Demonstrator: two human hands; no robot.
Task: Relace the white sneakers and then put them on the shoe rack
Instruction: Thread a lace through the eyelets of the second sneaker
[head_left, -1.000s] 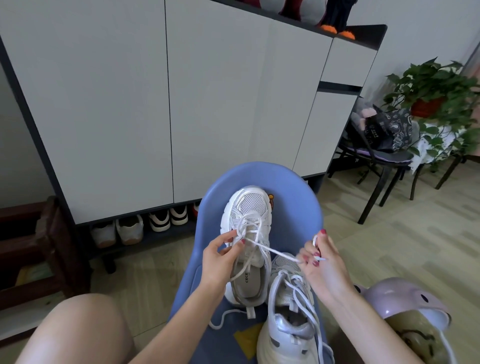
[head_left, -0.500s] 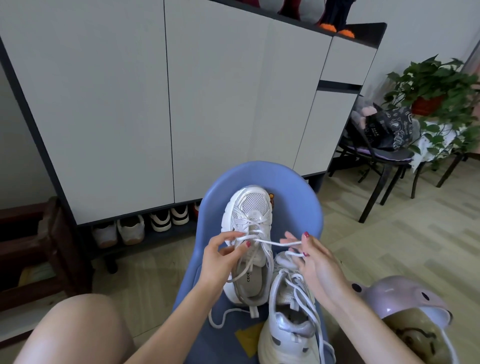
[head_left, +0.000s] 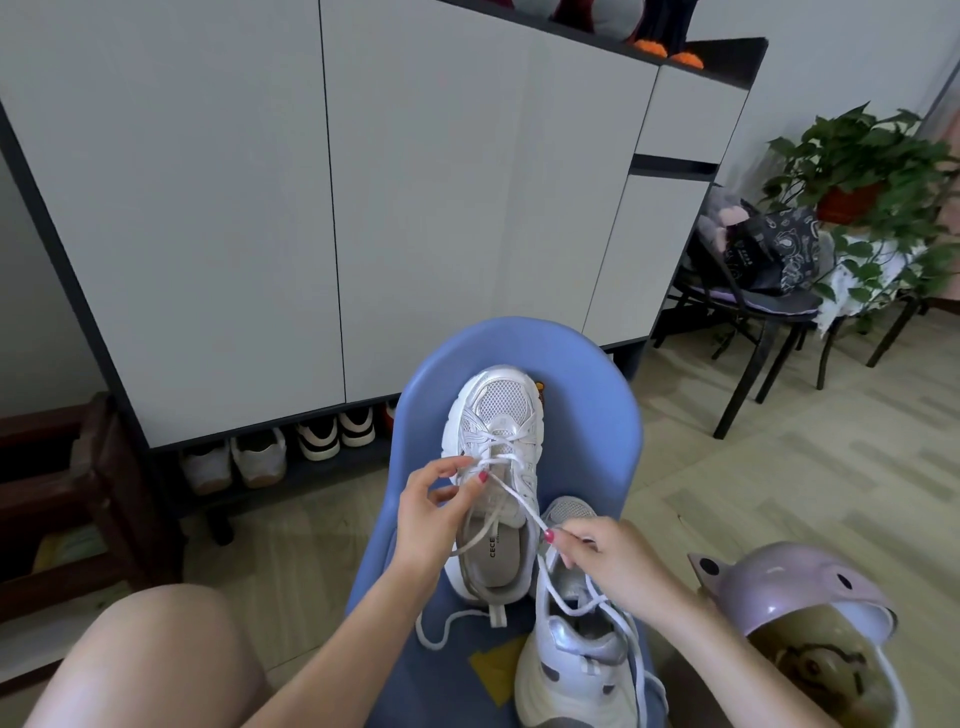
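Pulling the lace through toward the body

Left the shoe rack (head_left: 260, 486), out at 10 o'clock from the work, without either white sneaker on it; saw only other pairs there, under the cabinet (head_left: 234, 208).

Kept the left hand (head_left: 441, 514) where it had been a second before, thumb and forefinger pinching the lace (head_left: 514, 493) at the left-side eyelets, other fingers loosely spread.

Found the far sneaker (head_left: 501, 405) unmoved on the blue chair (head_left: 587, 415), toe at 12 o'clock, lace crossed over the lower eyelets only.

Swung the right hand (head_left: 618, 561) from 3 o'clock of that sneaker, in past the tongue, then down to about 5 o'clock, fingers curled and gripping the free end. Drew the lace straight and taut on a diagonal between the two hands.

Read that as slack taken out after one more eyelet, so probably ready for the next crossing; judged the upper eyelets not yet threaded.

Noted the near sneaker (head_left: 571, 670) at 6 o'clock, just beside the right wrist, laces lying loose, likely waiting its turn. Judged the job well short of done, racking not yet begun.
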